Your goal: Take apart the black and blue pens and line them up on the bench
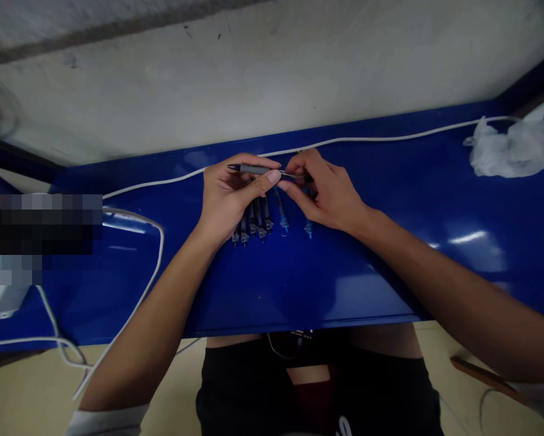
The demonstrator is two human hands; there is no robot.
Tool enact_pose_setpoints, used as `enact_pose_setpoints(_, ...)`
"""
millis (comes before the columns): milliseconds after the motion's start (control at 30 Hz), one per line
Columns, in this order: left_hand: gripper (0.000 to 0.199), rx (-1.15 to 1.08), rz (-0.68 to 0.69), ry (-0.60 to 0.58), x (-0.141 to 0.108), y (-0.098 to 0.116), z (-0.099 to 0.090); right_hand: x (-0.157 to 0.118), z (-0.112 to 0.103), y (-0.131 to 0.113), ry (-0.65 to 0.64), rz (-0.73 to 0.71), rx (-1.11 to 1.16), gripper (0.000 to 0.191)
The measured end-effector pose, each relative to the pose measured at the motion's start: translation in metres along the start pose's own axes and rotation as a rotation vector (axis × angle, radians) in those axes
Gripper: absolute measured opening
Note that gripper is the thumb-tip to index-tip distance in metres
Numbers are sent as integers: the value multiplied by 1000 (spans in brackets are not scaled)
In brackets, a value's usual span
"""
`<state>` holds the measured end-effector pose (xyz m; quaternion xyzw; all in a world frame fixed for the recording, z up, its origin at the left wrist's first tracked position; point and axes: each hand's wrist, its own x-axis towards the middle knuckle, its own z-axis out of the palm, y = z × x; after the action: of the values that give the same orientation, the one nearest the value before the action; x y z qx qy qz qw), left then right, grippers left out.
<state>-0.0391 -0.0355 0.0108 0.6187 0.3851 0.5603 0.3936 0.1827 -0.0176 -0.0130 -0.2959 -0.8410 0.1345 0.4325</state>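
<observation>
A pen (249, 169) with a grey barrel and black end lies sideways between my two hands. My left hand (231, 191) is closed on its barrel, thumb in front. My right hand (324, 188) pinches at its clear right end, fingertips close to my left thumb. Below my hands, several pens with clear, dark ends (262, 231) lie side by side on the blue table (272, 272). Two with blue ends lie to their right, one (283, 223) beside the group and another (308, 229) under my right hand. My hands hide the upper parts of these pens.
A white cable (367, 139) runs along the back of the table and loops down at the left. At the right back lies a crumpled white plastic bag (508, 145). A white object (3, 300) sits at the left edge beside a blurred patch. Behind stands a pale wall (254, 79).
</observation>
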Motion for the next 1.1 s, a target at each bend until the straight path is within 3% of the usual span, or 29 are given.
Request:
enact_pose_setpoints(567,26,-8,10,-7,-1,2,1,1,-1,-2,-11,-12,-16,27)
enact_pose_setpoints(1100,26,-3,2,5,0,2,1,1,0,0,-29,-43,-11,32)
